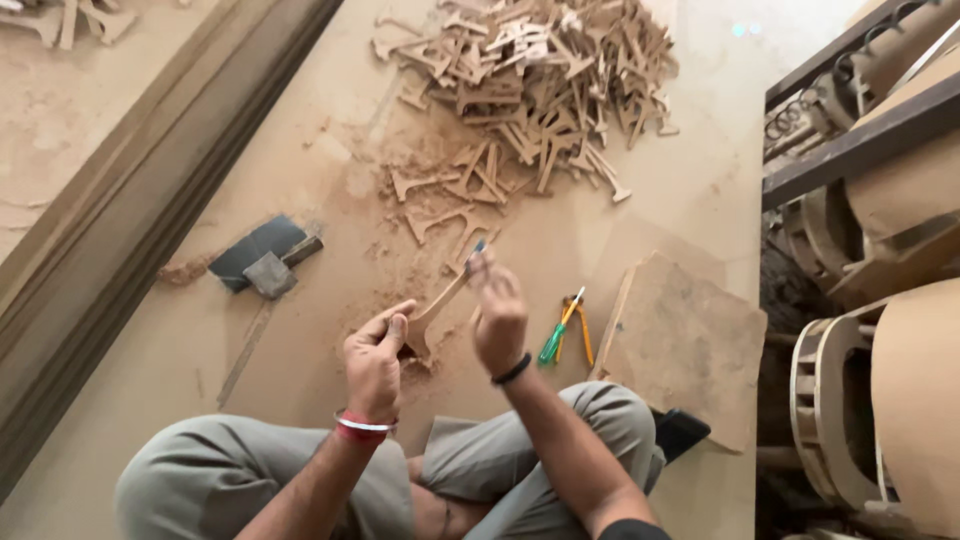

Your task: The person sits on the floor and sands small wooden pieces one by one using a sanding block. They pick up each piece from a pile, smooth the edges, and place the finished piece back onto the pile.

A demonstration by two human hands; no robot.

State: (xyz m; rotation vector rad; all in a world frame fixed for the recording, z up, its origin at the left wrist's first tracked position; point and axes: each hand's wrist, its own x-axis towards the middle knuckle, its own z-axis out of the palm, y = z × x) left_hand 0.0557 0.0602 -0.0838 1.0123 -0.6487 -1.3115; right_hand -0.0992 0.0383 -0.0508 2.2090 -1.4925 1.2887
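Below, left hand holding wooden piece, right hand gripping file

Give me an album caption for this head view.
Seated on the floor, left hand holds a wooden piece; right hand works it.

Person sits cross-legged on floor, knees spread, both forearms reaching forward from the lap. Left hand raised, fingers curled into a closed grip, thumb up and pressed forward; red and silver bangles on that wrist. Right hand a bit higher and further out, back of hand to camera, fingers pinched shut at the top; black band on wrist. Hands near each other, not touching
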